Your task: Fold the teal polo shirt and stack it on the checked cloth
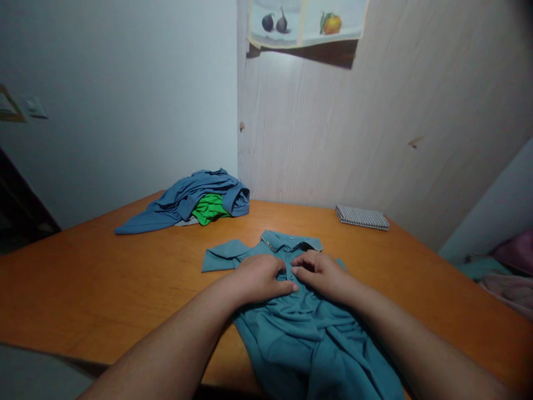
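Observation:
A teal polo shirt (300,333) lies face up on the orange wooden table (104,289), collar toward the far side, its lower part hanging over the near edge. My left hand (260,278) and my right hand (318,272) meet on the button placket just below the collar. Both hands have their fingers curled and pinched on the placket fabric. The left sleeve is spread flat to the left; the right sleeve is hidden behind my right hand.
A heap of blue clothes (187,200) with a green garment (208,208) in it sits at the far left of the table. A folded striped cloth (361,217) lies at the far right by the wooden wall. A bed edge (503,266) shows at right.

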Tool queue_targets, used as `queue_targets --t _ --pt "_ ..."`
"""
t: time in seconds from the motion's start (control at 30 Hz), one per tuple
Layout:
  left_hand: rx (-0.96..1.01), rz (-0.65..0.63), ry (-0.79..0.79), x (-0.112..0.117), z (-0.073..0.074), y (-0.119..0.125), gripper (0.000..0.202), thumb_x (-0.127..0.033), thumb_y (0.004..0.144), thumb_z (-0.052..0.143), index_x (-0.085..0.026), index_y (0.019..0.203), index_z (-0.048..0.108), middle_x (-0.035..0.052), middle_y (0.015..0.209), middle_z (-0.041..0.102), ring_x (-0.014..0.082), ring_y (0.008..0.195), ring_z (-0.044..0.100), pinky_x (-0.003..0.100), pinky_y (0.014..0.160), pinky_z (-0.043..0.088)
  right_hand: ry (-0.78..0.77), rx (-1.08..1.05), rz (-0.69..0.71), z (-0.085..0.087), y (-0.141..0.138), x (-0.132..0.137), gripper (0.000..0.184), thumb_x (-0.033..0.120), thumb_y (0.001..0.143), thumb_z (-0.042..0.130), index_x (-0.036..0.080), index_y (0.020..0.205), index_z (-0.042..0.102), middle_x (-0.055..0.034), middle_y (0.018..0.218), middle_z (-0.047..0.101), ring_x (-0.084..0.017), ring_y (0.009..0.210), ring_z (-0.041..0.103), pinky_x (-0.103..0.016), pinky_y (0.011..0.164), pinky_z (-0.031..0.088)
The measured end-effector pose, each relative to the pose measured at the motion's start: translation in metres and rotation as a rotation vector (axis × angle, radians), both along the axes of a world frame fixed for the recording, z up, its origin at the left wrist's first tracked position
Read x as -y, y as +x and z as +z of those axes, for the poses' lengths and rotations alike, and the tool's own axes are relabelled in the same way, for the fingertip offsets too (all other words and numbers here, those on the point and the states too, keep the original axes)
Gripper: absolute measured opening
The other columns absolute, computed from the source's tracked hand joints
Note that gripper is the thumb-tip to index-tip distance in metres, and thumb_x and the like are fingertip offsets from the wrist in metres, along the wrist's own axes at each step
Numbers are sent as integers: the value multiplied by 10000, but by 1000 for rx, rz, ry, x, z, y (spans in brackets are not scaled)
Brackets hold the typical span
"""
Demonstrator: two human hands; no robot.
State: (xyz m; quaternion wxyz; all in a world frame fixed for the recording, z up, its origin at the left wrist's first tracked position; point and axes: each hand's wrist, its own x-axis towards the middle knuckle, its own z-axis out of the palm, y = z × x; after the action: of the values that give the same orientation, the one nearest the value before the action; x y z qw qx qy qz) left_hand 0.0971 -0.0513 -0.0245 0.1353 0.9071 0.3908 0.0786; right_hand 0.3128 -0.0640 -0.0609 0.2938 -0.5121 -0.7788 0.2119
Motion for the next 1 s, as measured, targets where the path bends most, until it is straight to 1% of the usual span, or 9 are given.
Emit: queue_targets --t 0.07,0.17,0.27,0.4,0.47,0.6,0.73,0.9,1.0 --pt "31 11 -25 -2 -1 1 353 -488 923 481 -217 838 692 38 721 662 196 647 578 276 573 349 -5 57 -8 1 -1 2 206 358 843 641 191 945 704 -32 833 642 -178 765 591 -286 671 433" --pt "140 46 -46 -7 -7 2 233 -288 907 473 -227 930 697 39 833 694 198 752 614 263 635 390 5 63 -17 2 -3 4 205 337 850 636 206 1004 674 0 782 614 -153 706 558 -257 615 392" --pt "228 58 -36 -11 -13 1 249 -324 866 557 -243 1058 695 27 848 690 198 757 608 251 616 381 33 65 -30 6 -5 7 211 389 886 610 236 1023 654 25 730 587 -139 657 534 -245 580 350" --pt "241 24 -60 -12 -15 -1 395 -431 809 652 -258 1161 694 4 766 665 192 685 584 248 589 365 -18 202 12 12 -5 11 295 522 862 640 254 982 661 30 677 582 -140 626 527 -243 547 291" --pt "211 34 -77 -12 -15 -1 449 -413 788 664 -243 1203 688 2 750 664 192 680 587 250 599 375 -52 248 27 16 -4 13 299 527 845 661 252 962 661 29 670 590 -139 617 524 -242 537 270" --pt "171 94 -94 -19 -19 1 476 -301 799 590 -177 1251 670 32 803 694 200 723 615 257 624 408 -125 202 67 20 0 12 241 452 822 698 233 915 669 30 678 592 -132 619 522 -231 527 273" --pt "196 135 -87 -28 -21 2 387 -260 806 561 -148 1148 702 62 865 708 200 753 626 263 637 429 -138 138 88 18 1 9 192 391 819 695 210 880 684 25 685 604 -125 621 516 -220 524 304" --pt "238 168 -55 -34 -8 14 244 -124 719 593 -165 929 709 28 758 674 164 664 584 243 594 396 -140 60 112 11 2 3 140 321 838 641 190 828 690 16 689 622 -121 627 527 -209 524 324" --pt "223 135 -134 -39 -6 27 165 -78 671 596 -159 780 690 -5 659 623 136 608 536 225 560 362 -157 3 129 8 2 0 104 227 828 590 181 798 678 22 674 611 -116 626 523 -207 544 344"
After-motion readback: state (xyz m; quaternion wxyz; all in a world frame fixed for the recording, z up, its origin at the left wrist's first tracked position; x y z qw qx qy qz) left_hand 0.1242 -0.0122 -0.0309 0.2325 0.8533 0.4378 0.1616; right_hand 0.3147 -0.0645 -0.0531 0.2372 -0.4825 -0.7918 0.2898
